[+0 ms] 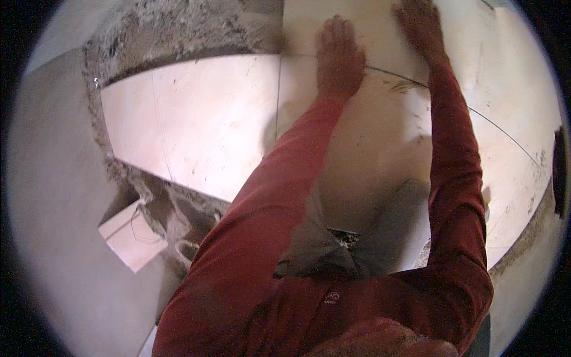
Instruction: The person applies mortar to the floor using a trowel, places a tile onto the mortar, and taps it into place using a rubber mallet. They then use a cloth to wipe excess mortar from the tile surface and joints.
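On pale dusty tile (380, 154): left hand (338, 56), right hand (419, 27) flat.

smooth glossy cream floor tile (208, 119), rough grey mortar bed (178, 30), matt red cloth sleeves (262, 208)

Pale cream floor tiles (202, 131) lie left of and below the pressing palms, split by thin dark joints. A band of rough grey mortar (184, 30) runs along their far edge, and another strip (172, 208) borders the near edge. Further left spreads smooth grey screed (53, 196), where a small white tile offcut (132, 237) lies. Light is warm and dim.
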A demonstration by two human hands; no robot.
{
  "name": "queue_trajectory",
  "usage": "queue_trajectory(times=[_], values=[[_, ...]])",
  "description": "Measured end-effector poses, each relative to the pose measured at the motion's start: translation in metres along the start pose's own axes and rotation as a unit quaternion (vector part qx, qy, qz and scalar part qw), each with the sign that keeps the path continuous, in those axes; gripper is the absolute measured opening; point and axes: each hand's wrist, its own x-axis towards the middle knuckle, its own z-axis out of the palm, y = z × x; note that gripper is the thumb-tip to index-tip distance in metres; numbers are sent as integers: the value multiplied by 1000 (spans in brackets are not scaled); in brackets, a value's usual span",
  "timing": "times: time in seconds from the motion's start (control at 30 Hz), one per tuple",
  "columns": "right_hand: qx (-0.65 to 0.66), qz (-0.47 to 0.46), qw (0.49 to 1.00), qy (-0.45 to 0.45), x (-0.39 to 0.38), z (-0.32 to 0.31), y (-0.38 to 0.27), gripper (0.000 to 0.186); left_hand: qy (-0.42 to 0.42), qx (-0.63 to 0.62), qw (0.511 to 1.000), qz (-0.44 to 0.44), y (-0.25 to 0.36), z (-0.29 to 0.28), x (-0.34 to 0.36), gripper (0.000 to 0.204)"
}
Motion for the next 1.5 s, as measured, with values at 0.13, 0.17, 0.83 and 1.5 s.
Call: queue_trajectory(times=[0.13,0.17,0.83,1.5], values=[[174,38,981,-83,26,-28,-48,50,-11,79,997,24,-32,0,-29,62],[77,87,993,32,27,-31,-61,58,-2,58,998,25,-30,-4,-26,61],[11,643,743,-184,-603,-233,96,79,-30,117,992,20,-4,4,-9,63],[369,338,866,12,-124,-142,78,50,-32,85,996,5,-2,-9,-9,63]])
